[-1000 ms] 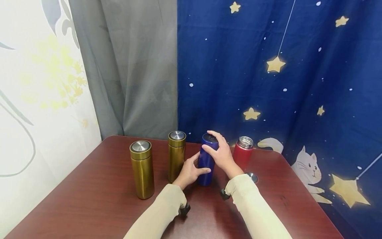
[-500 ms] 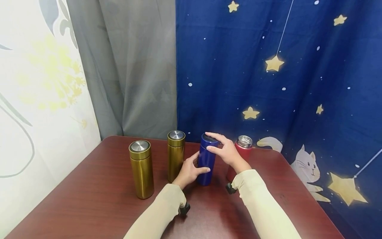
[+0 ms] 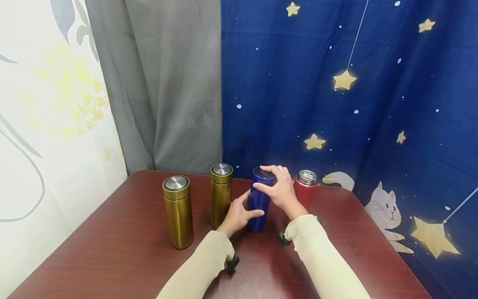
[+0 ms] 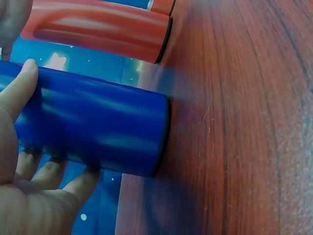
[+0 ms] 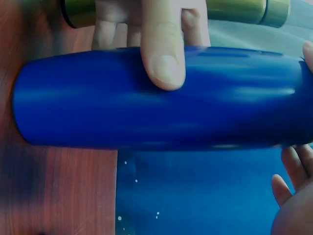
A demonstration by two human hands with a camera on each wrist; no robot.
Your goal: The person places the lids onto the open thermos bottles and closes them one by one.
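A blue thermos flask (image 3: 258, 203) stands upright on the table. My left hand (image 3: 237, 214) grips its lower body; in the left wrist view the thumb lies over one side and the fingers curl round the other. My right hand (image 3: 281, 190) holds the flask's blue lid (image 3: 262, 174) from the right, thumb in front and fingers over the top edge. Whether the lid is loose cannot be seen. Just behind my right wrist is a red thermos flask (image 3: 306, 192) with its metal mouth uncovered. A red lid (image 4: 162, 7) lies beyond it in the left wrist view.
Two gold thermos flasks with lids on stand to the left, one nearer (image 3: 178, 216) and one farther back (image 3: 221, 195). The reddish-brown table (image 3: 112, 245) ends at the curtains, grey (image 3: 183, 83) and blue with stars (image 3: 284, 104).
My right hand swung outward to the right round the blue flask's lid, then came partly back left. My left hand and all the flasks kept their places.
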